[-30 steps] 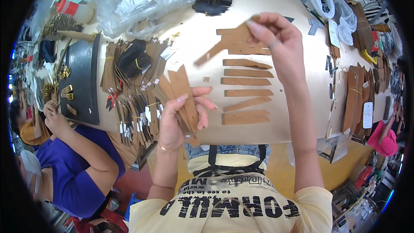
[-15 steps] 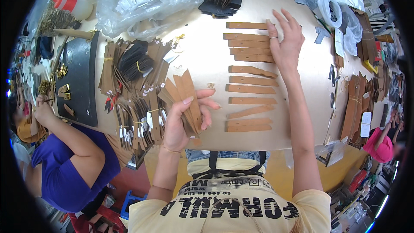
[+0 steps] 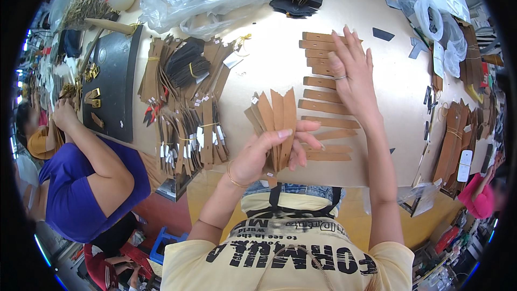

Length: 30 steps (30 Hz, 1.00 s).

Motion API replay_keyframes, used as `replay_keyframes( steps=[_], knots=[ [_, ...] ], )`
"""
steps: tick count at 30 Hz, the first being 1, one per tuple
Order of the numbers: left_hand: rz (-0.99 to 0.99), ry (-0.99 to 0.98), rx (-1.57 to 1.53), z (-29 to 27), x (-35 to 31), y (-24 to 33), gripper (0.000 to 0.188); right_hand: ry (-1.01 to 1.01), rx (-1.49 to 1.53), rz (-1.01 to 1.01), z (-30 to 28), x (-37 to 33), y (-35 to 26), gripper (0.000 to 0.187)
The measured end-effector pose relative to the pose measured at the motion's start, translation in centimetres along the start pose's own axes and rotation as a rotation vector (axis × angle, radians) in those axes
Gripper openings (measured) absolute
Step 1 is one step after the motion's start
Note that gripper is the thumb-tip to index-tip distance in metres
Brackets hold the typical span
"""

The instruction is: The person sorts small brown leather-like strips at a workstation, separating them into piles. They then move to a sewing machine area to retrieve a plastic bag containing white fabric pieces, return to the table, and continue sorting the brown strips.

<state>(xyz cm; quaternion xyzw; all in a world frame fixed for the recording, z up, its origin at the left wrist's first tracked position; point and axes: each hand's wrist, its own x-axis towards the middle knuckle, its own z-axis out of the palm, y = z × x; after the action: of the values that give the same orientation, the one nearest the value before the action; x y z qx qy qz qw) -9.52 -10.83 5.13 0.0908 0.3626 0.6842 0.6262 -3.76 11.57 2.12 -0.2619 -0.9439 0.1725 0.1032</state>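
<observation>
My left hand [image 3: 264,153] holds a fan of brown leather strips [image 3: 282,116], pinched under the thumb with the other fingers spread to the right. The strips' cut ends point away from me. My right hand [image 3: 353,73] is open, fingers stretched out, over the right ends of the upper strips in a column. These loose brown leather strips [image 3: 323,106] lie crosswise, one below another, each with a small slot near its left end. The right hand hides part of several strips, and whether it presses on them I cannot tell.
Left of the column are bundled brown strips [image 3: 207,129] with white tags and a dark bundle [image 3: 187,64]. A black board [image 3: 110,86] with brass-coloured pieces lies farther left, near a co-worker's arm [image 3: 94,143]. Clear plastic bags [image 3: 210,0] lie at the back, more strips [image 3: 451,134] at the right.
My left hand has moved right with its strips, close to the column. The right hand has come nearer me along the column, uncovering a dark piece beyond it. The whole view has shifted slightly.
</observation>
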Motion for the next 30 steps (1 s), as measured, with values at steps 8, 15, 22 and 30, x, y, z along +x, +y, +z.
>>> replay_keyframes(
  steps=[8,15,22,30],
  knots=[
    [-0.127,-0.069,0.197,0.8,-0.1,-0.1,0.039,-0.467,1.215,0.247,-5.1,-5.4,-3.1,0.027],
    [-0.285,0.093,0.326,-0.2,-2.4,-0.8,0.042,-0.168,1.022,0.239,-5.7,-11.3,-2.7,0.011],
    [-0.459,-0.062,0.435,-2.2,-4.7,-0.7,0.042,-0.207,0.902,0.599,-4.9,-19.6,-2.6,0.01],
    [-0.057,0.087,0.055,-1.5,-3.6,-1.0,0.066,0.046,0.303,0.48,-5.2,-20.8,-1.7,0.019]
  ],
)
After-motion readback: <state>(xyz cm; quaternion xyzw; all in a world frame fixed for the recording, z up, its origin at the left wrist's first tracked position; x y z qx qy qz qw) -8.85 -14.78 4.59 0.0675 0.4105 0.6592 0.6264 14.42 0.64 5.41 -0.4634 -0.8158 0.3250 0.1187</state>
